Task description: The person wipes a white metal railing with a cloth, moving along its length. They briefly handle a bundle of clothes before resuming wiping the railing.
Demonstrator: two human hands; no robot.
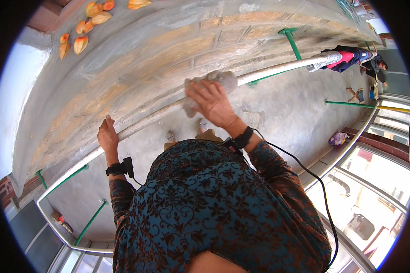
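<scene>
A long white rail [276, 71] with a speckled, dirty-looking surface runs across in front of me, beside a plastered wall. My right hand [212, 102] presses a crumpled grey cloth [228, 80] onto the top of the rail; the cloth drapes over both its sides and is slightly blurred. My left hand [108, 133] rests at the rail further left, its thumb raised and its palm side against the rail. Whether its fingers curl around the rail is hidden. Both wrists wear black straps with cables.
Clothes [345, 58] hang over the rail's right end, near a crouching person [379, 66]. Green brackets [292, 44] hold the rail. Orange husks [81, 44] lie on the ledge. A small folding stool [355, 95] and a purple bag [337, 138] stand at right.
</scene>
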